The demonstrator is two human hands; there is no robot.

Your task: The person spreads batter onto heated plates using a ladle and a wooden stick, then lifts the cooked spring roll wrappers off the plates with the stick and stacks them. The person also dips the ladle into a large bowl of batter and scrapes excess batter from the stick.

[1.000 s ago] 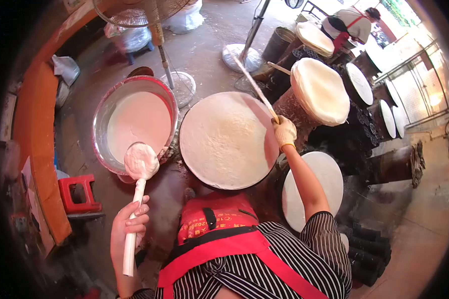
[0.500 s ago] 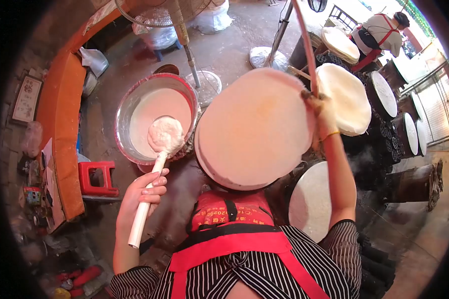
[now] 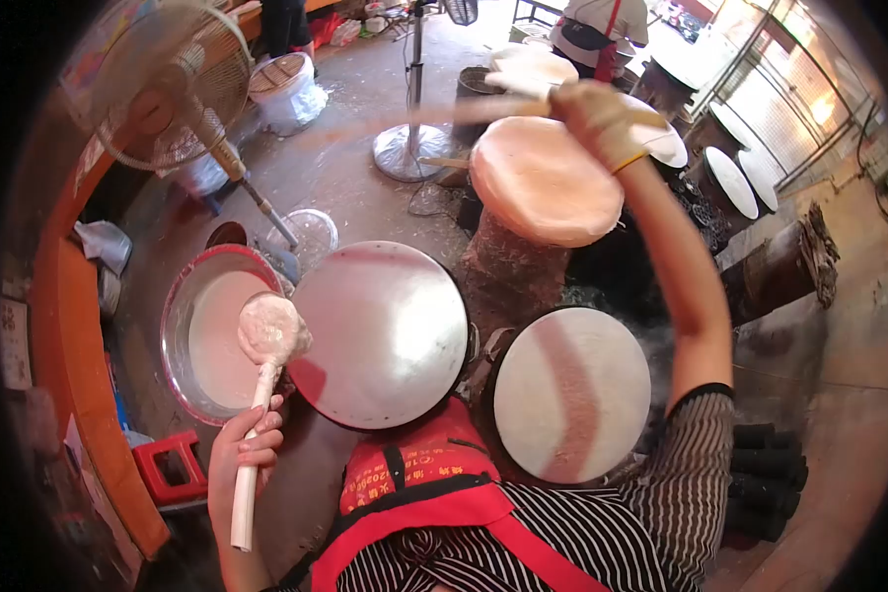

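Observation:
My left hand [image 3: 244, 449] grips the white handle of a ladle [image 3: 271, 330] whose bowl, coated in white batter, hovers at the rim of a metal basin of batter [image 3: 202, 340]. My gloved right hand [image 3: 597, 118] is raised and holds a long thin stick [image 3: 434, 113], blurred by motion, over a stack of round thin sheets [image 3: 543, 178] on a stump-like stand. Directly below me lie two round steaming surfaces: a bare shiny one [image 3: 380, 331] on the left and a white one [image 3: 572, 395] on the right.
A standing fan [image 3: 168, 89] is at the upper left, a second fan base [image 3: 405, 153] behind it. More round steamers [image 3: 730, 183] line the right. Another person [image 3: 592, 30] in a red apron works at the top. A red stool [image 3: 173, 464] stands by the orange bench.
My right hand swung the stick up and away, carrying the thin round sheet off the left surface onto the stack. The left surface is now bare. The ladle stays by the basin.

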